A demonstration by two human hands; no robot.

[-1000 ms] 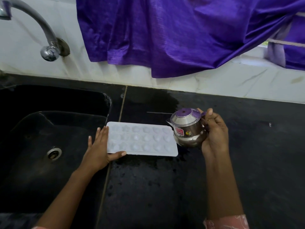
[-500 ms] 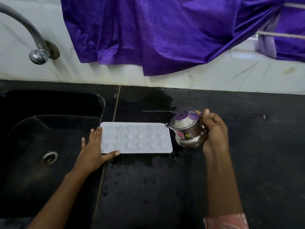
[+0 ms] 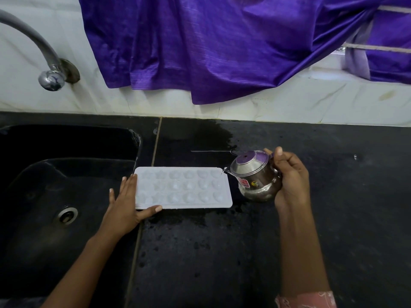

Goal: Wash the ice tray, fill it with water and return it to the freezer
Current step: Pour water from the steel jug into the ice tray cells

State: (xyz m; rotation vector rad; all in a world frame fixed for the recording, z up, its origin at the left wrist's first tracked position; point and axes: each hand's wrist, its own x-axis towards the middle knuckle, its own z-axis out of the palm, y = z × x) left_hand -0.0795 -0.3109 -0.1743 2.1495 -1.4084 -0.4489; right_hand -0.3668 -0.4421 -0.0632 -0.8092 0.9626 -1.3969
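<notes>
I am at the filling step, as I judge it. The ice tray point(image 3: 184, 187) lies flat on the black table point(image 3: 222, 252), hollows up, with its left end at the seam beside the sink point(image 3: 40, 230). My left hand point(image 3: 122, 207) steadies it. The fingers lie straight against the left end and the thumb runs along the near edge, so this is a flat, bracing touch and not a grasp. My right hand point(image 3: 291, 181) is wrapped round a small lidded steel pot point(image 3: 255, 178), with the fingers curled about its right side. The pot is tipped to the left so that its spout point(image 3: 225, 171) sits at the tray's far right corner. I cannot tell whether water is running from the spout, nor how many hollows hold water. A few catch the light, but that may be only wetness.

The washing looks done to me: the tray is out of the sink, the tap point(image 3: 52, 80) at the far left shows no stream, and the table around the tray has wet patches. What is left, by my reckoning, is to fill every hollow, set the pot down, lift the tray level and carry it to the freezer, which is nowhere in view
</notes>
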